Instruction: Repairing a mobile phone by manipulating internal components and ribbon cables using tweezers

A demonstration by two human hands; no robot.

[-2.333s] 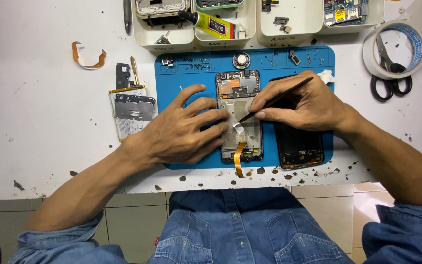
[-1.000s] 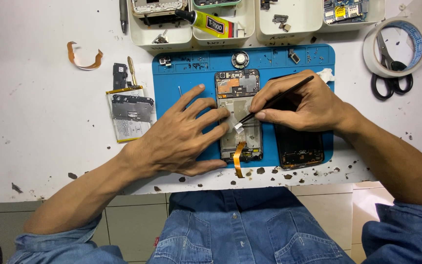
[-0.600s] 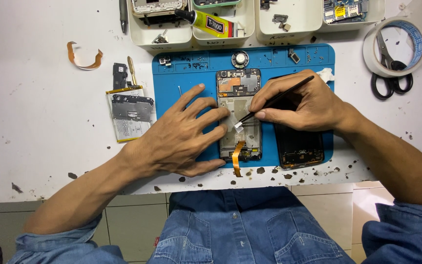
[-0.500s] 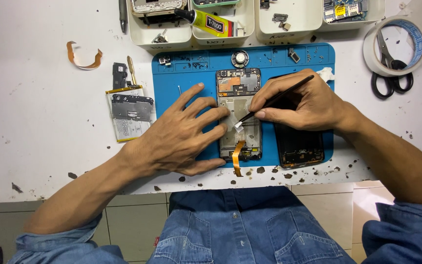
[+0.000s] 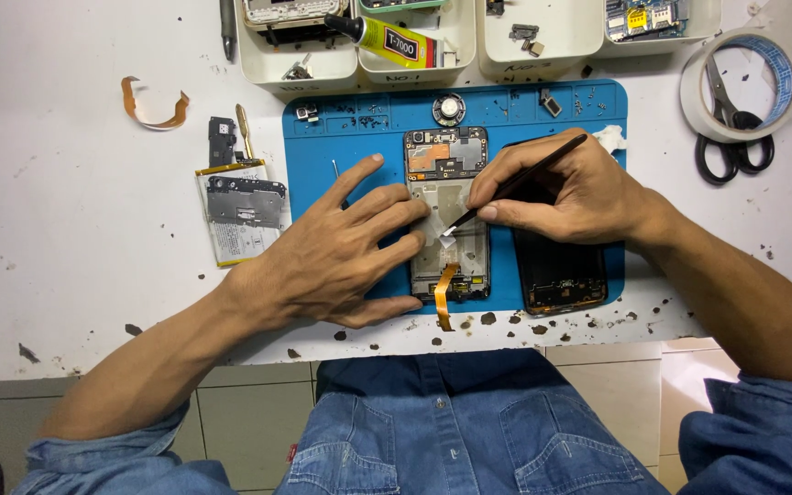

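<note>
An opened phone frame (image 5: 448, 160) lies on the blue work mat (image 5: 318, 147), its circuit board showing at the top and an orange flex cable (image 5: 444, 293) hanging off the bottom. My left hand (image 5: 336, 257) lies flat, fingers spread, pressing on the frame's left side. My right hand (image 5: 561, 192) grips black tweezers (image 5: 524, 183) like a pen; their tip pinches a small white strip (image 5: 446, 234) at the frame's middle. A black phone back cover (image 5: 561, 275) lies partly under my right hand.
White trays (image 5: 414, 69) along the far edge hold a glue tube (image 5: 391, 38) and small parts. A battery with a black cover (image 5: 240, 206) lies left of the mat, an orange flex strip (image 5: 153, 101) further left. Tape roll (image 5: 735, 82) and scissors (image 5: 731, 147) sit right.
Hardly anything moved: both hands stay on the phone frame, the tweezer tip holds at the same spot, and the view shifted slightly.
</note>
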